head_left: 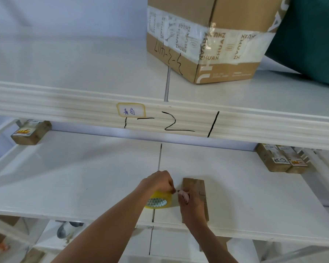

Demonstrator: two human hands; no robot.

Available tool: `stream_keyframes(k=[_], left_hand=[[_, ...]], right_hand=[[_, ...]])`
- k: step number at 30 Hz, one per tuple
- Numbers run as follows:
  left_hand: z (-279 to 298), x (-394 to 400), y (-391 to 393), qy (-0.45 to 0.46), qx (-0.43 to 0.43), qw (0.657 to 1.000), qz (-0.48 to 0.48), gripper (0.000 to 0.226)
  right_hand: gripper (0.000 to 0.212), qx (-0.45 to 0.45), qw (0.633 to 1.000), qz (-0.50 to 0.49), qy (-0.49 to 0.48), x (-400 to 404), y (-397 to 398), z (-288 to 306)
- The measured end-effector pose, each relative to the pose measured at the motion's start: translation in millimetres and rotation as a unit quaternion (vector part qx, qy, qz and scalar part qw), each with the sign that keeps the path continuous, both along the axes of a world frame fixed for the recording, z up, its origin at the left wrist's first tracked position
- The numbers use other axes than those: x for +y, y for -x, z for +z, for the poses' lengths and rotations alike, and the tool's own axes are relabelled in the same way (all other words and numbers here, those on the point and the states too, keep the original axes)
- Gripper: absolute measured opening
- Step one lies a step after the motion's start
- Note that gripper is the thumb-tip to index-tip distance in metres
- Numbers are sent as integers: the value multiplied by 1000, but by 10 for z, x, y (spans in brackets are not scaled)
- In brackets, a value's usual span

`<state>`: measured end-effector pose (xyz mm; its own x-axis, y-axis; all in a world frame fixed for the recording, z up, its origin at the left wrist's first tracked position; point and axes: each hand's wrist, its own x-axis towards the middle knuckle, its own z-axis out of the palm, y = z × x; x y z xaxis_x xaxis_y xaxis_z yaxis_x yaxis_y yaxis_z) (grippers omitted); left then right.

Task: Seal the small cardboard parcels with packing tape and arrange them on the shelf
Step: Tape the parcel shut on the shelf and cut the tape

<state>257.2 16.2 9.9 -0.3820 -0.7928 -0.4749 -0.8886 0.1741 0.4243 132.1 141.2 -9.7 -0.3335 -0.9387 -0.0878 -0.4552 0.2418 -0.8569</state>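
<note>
While both forearms reach in from the bottom edge, the scene reads as follows, nearest first.

Lower tiers: beneath the working shelf sit blurred brown boxes and a grey rounded object, too indistinct to name.

Left hand (158, 182): fingers curled down over the top of the tape roll (158, 201), gripping it against the shelf board; its fingertips meet the other hand's near the roll's right edge.

Tape roll: yellowish, clear-looking, with a white core printed in small triangles; it lies just left of the small parcel, over the dark seam between two shelf panels.

Right hand (190, 205): resting on the left side of the small parcel (197, 188), thumb and forefinger pinched together at the roll's edge; whether a tape end lies between them cannot be told.

Small parcel: flat brown cardboard, lying near the front lip of the middle shelf (84, 177), right of the seam, partly covered by the right hand.

Left rear corner: one small labelled box (31, 132) stands well apart from the hands.

Right rear corner: two small labelled boxes (282, 158) stand side by side, touching.

Shelf beam (65, 103): white, ribbed, with a yellow-bordered sticker (131, 111) and black marker strokes.

Upper shelf: a large carton (207, 40) banded with printed white tape and marked with handwriting; a dark green object (311, 38) stands just right of it.
</note>
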Motion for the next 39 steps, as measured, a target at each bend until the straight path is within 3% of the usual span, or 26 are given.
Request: stream_keyframes(k=[13, 29, 39], left_hand=[[50, 70, 5, 3, 10, 999, 33, 28], [66, 100, 39, 17, 0, 999, 38, 29], [143, 84, -19, -10, -8, 1000, 4, 26]], right_hand=[[15, 62, 997, 35, 19, -43, -19, -58], [21, 58, 997, 36, 20, 24, -7, 33], [11, 22, 1000, 9, -8, 52, 28, 18]])
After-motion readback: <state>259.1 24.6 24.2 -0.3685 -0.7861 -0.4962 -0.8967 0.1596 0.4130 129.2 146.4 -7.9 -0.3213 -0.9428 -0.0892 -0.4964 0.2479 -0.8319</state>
